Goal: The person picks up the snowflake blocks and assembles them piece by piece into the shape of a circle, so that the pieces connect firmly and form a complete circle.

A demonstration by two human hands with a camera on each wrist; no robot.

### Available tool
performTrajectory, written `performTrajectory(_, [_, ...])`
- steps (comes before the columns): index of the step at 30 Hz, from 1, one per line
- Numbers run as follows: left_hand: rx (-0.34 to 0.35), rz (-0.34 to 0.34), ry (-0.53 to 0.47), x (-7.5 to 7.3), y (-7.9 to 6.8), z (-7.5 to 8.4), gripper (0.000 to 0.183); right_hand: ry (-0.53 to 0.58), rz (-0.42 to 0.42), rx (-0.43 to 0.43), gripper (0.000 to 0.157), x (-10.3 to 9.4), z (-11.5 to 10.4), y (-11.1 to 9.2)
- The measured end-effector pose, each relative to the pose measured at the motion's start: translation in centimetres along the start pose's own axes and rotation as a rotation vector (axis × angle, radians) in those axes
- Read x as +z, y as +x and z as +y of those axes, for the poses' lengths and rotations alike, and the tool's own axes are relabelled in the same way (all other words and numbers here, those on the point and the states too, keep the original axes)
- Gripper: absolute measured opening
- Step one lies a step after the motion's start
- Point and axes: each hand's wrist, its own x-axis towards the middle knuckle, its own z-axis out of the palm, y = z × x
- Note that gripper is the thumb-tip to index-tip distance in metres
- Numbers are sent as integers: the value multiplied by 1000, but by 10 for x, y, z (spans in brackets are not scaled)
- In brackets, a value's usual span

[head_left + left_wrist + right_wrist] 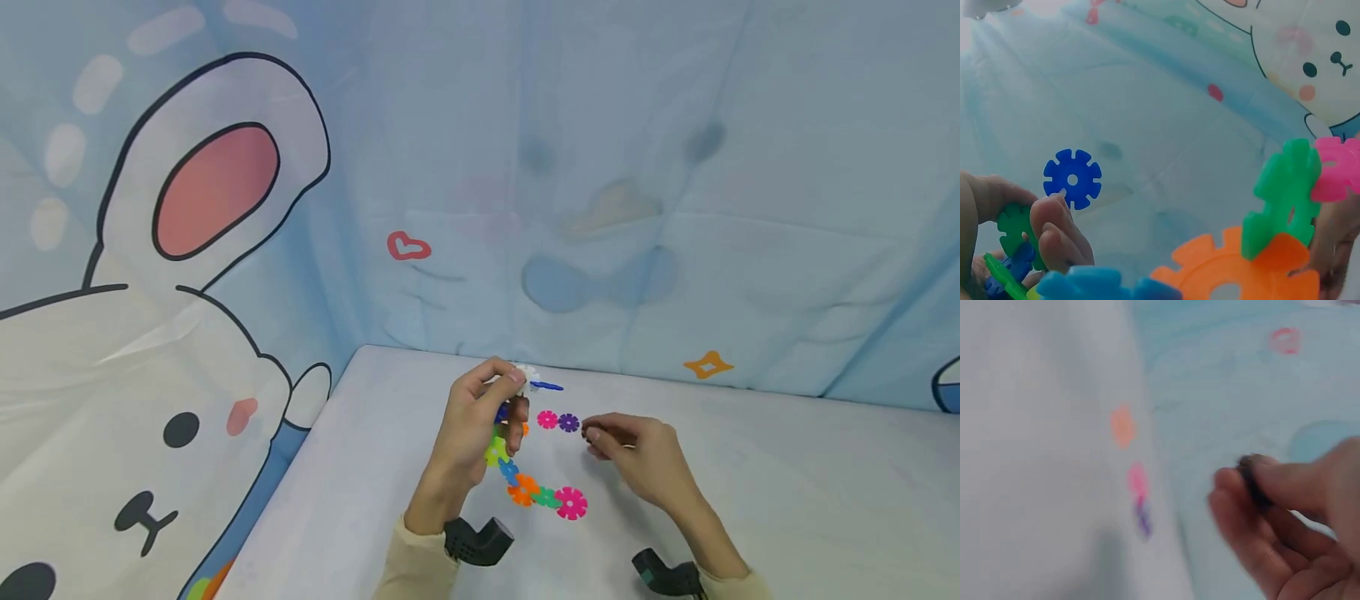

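Two flower discs [553,421] lie side by side on the bench [825,492], between the left hand [472,425] and the right hand [643,457]. A chain of flower discs [528,484] reaches from the left hand, in front of that pair. A hanging cloth [450,150] is behind the bench.

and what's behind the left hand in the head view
Part of an orange disc peeks out past the left hand, which covers the rest of it and anything else behind there.
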Motion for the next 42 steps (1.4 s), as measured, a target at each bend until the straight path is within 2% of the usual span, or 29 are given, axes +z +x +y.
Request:
performTrajectory(5, [-24,-36,-4,8,-1,-3,20,440,99,69,39,-20,-32,-10])
performTrajectory(9, [-8,-102,5,19,-4,-5,23,579,232,13,31,-30,-58,-24])
performTrajectory(13, [78,-136,1,26,-7,-4,27,612,298,-159,16,-37,-77,-39])
performTrajectory(17, [194,-142,-21,29,-11,-1,24,590,266,-309,13,-42,-87,-49])
performTrajectory(22, [324,-164,-20,32,-13,2,21,521,268,-318,12,-43,-95,-54])
performTrajectory(26, [392,-190,2,33,-13,3,21,540,297,-339,15,-42,-97,-56])
performTrajectory(29, [425,-193,35,33,-14,3,21,595,306,-404,18,-41,-96,-57])
performTrajectory(32, [458,-189,62,34,-15,4,21,680,290,-504,21,-40,-94,-56])
performTrajectory(36, [489,-188,62,37,-16,4,19,693,299,-536,24,-37,-94,-57])
performTrajectory(39, [498,-174,67,40,-17,3,17,674,335,-552,23,-34,-96,-58])
performTrajectory(42, [516,-149,86,43,-20,2,13,695,380,-610,21,-30,-98,-57])
